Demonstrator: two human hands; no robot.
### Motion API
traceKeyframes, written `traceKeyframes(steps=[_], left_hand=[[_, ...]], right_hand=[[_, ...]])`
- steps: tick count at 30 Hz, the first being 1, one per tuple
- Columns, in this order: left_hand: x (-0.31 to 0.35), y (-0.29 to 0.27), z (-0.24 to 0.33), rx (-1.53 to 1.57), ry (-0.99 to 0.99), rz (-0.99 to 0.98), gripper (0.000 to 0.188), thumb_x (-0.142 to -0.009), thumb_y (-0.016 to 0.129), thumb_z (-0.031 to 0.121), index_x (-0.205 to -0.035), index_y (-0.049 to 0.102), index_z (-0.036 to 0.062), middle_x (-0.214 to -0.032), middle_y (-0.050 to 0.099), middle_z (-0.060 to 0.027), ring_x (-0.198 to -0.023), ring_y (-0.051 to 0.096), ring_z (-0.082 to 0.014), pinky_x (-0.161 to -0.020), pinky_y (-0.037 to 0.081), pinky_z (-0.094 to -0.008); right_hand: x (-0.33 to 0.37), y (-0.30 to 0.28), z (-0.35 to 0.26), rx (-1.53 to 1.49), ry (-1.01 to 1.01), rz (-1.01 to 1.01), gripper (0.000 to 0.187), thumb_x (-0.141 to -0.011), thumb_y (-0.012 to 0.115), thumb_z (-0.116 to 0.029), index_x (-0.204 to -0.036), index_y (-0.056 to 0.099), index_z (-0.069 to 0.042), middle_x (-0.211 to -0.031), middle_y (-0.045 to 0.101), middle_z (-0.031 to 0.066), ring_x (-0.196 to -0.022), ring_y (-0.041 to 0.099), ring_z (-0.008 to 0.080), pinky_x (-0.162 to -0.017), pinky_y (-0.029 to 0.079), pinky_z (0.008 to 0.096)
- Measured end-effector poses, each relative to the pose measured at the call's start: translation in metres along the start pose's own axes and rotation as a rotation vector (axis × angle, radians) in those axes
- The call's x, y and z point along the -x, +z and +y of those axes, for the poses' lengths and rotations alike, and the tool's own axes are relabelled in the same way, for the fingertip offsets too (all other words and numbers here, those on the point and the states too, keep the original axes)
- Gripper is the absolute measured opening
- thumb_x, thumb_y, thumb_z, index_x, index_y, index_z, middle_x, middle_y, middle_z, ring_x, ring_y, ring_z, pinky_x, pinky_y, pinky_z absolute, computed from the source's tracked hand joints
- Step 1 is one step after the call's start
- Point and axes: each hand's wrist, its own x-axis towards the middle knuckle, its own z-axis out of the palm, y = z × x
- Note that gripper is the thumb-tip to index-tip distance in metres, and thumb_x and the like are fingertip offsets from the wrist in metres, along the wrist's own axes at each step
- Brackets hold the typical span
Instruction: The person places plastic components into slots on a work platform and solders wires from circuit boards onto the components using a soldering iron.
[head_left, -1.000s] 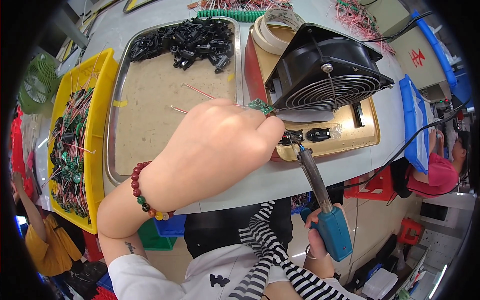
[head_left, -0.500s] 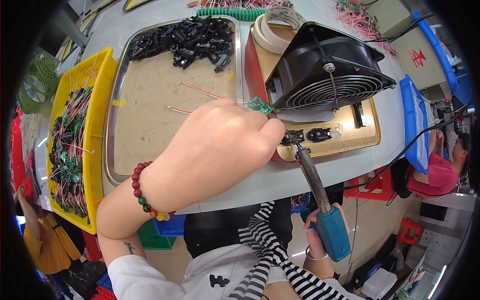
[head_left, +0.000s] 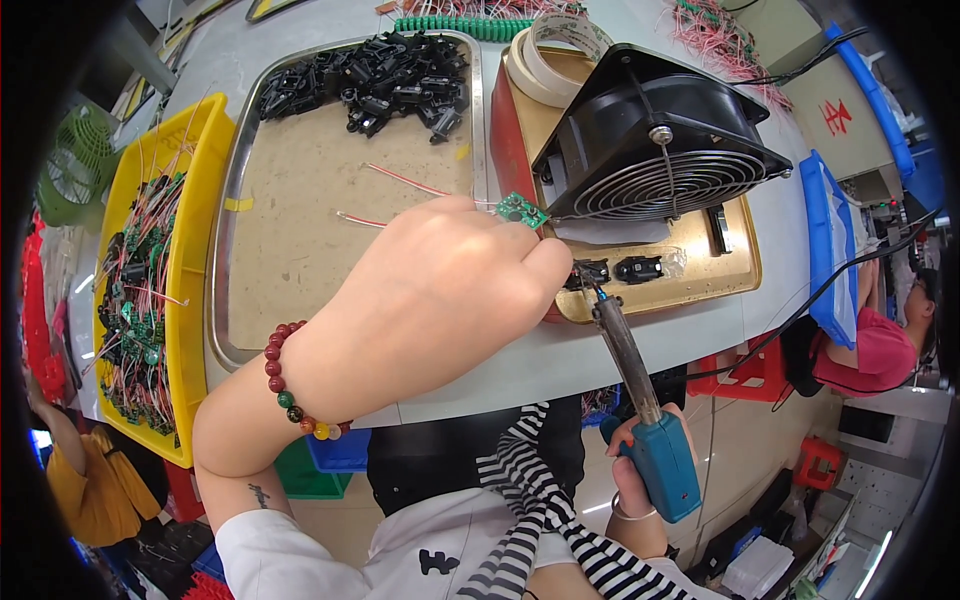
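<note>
My left hand (head_left: pixel 450 285) is closed on a small green circuit board (head_left: pixel 521 210) with thin red and white wires (head_left: pixel 405 181) trailing out to the left. Its fingertips are hidden behind the hand. In my right hand (head_left: pixel 632 470) is a soldering iron (head_left: pixel 662 455) with a teal handle. The iron's tip points up at a small black plastic housing (head_left: pixel 592 272), close to my left fingers; whether they touch cannot be made out. Another black housing (head_left: pixel 638 268) lies just right of it on the gold tin lid (head_left: pixel 715 270).
A black fan (head_left: pixel 655 140) with a wire guard stands on the gold tin, beside tape rolls (head_left: pixel 555 55). Left is a metal tray (head_left: pixel 330 200) with many black housings (head_left: pixel 385 85). Further left, a yellow bin (head_left: pixel 195 270) holds wired boards. Black cables (head_left: pixel 800 310) run at right.
Hardly anything differs. The iron's tip and the black housing under it have shifted very slightly to the right; my left hand keeps its grip on the circuit board.
</note>
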Motion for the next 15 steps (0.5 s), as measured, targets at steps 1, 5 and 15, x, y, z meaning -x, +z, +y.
traceKeyframes(steps=[1, 5, 15], left_hand=[[0.0, 0.0, 0.0, 0.0, -0.003, 0.006, 0.015, -0.065, 0.065, 0.005, -0.074, 0.053, 0.006, -0.058, 0.051, -0.0045, -0.054, 0.052, -0.0227, -0.053, 0.042, -0.0317], [-0.001, 0.0, -0.001, 0.008, 0.004, -0.013, 0.015, -0.065, 0.065, 0.005, -0.075, 0.053, 0.0059, -0.059, 0.052, -0.0045, -0.055, 0.053, -0.0227, -0.054, 0.042, -0.0317], [-0.001, 0.003, -0.001, 0.017, 0.011, -0.008, 0.015, -0.066, 0.065, 0.005, -0.073, 0.053, 0.0058, -0.059, 0.051, -0.0048, -0.055, 0.053, -0.023, -0.054, 0.043, -0.032]], right_hand=[[-0.002, 0.001, -0.002, 0.013, -0.022, 0.001, 0.02, -0.068, 0.068, -0.018, -0.079, 0.057, -0.004, -0.066, 0.06, 0.0057, -0.06, 0.054, 0.0193, -0.056, 0.042, 0.0279], [0.001, -0.003, 0.002, -0.039, -0.037, 0.013, 0.027, -0.068, 0.066, -0.02, -0.083, 0.058, 0.0, -0.073, 0.059, 0.0094, -0.06, 0.057, 0.0197, -0.058, 0.044, 0.0294], [0.014, -0.005, 0.012, -0.257, 0.046, 0.14, 0.043, -0.067, 0.066, -0.025, -0.096, 0.057, 0.006, -0.092, 0.054, 0.0156, -0.057, 0.059, 0.0178, -0.054, 0.044, 0.026]])
